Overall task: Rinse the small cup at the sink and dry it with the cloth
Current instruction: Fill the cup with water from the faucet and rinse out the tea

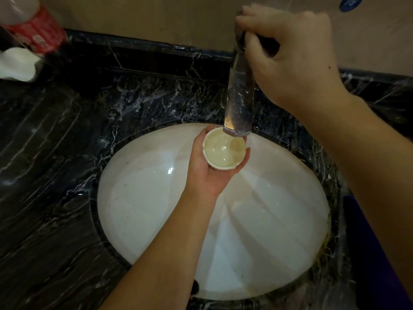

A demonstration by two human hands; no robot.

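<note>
Bottle, white object and sticker around the dark countertop

On the black marble countertop (55, 153), far left at the back, stands a clear bottle (31, 25) with a red label; a crumpled white object (19, 63) lies just beside it. A blue sticker (350, 3) sits on the wall above the countertop's far right.

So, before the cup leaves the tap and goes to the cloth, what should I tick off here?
1. Small white cup held securely in the left hand: ok.
2. Cup under the chrome tap spout, over the white oval basin: ok.
3. Water inside the cup: ok, it looks full.
4. Right hand gripping the tap handle, ready to shut it off: ok.
5. Cup emptied: not ok.
6. Drying cloth within reach: cannot tell; a white crumpled object lies far left.
</note>
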